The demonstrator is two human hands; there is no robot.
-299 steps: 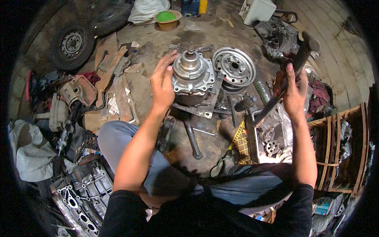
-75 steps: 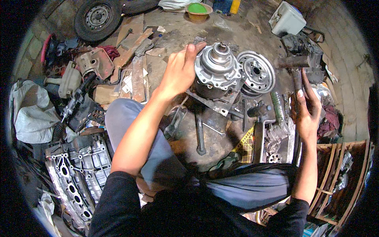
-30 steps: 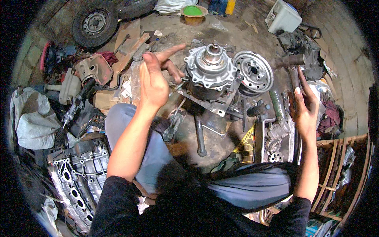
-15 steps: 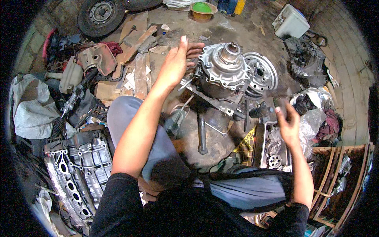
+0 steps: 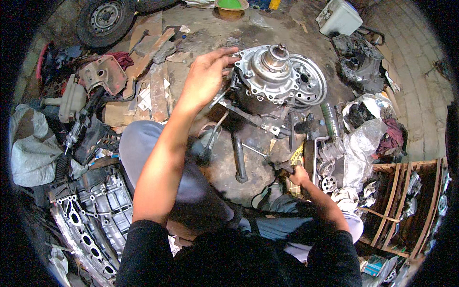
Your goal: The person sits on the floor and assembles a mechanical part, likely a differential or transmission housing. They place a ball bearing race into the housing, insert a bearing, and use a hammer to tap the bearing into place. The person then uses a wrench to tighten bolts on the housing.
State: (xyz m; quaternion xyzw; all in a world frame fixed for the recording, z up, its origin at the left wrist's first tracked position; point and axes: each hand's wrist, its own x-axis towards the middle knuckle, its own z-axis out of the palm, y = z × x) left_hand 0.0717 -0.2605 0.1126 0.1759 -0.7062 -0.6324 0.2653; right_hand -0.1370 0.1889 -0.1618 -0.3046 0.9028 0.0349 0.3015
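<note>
A round silver metal gearbox housing (image 5: 267,79) with a bolt-holed flange and a raised centre hub sits on a dark metal stand (image 5: 253,117) in front of me. My left hand (image 5: 210,71) reaches to the left edge of the flange, its fingers stretched out and seemingly touching the rim. My right hand (image 5: 300,176) is low on the near right side, its fingers closed round a dark tool (image 5: 282,166) pointing left. The tool's exact kind is unclear. A thin wrench (image 5: 255,150) lies on the floor just beyond it.
Behind the housing is a silver wheel rim (image 5: 313,88). An engine block (image 5: 103,205) lies at my left, and a wooden rack (image 5: 406,205) with parts stands at my right. A tyre (image 5: 105,21), a white container (image 5: 338,19) and a dark casing (image 5: 356,62) are farther off.
My right hand has come down and left, from beside the wheel rim's near side to low by my leg. My left hand stays at the flange; the whole view has shifted slightly.
</note>
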